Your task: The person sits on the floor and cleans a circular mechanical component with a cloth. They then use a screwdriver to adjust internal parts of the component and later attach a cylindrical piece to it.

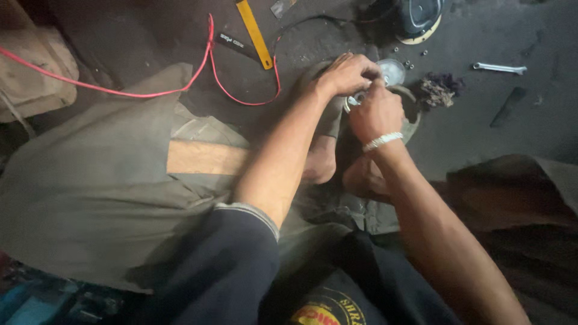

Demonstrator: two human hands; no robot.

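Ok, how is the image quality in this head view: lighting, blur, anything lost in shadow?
Head view: dim and grainy overall; the left hand and right hand are lit but soft, so the small round metal part between them lacks detail; the red wire, yellow strip and silver spanner read clearly; the lower corners sink into shadow.

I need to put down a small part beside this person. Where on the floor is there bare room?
The dark floor is bare below the silver spanner, right of the right hand. It is crowded where the left hand and right hand meet on a round metal part, with small nuts and a dark rag beside it.
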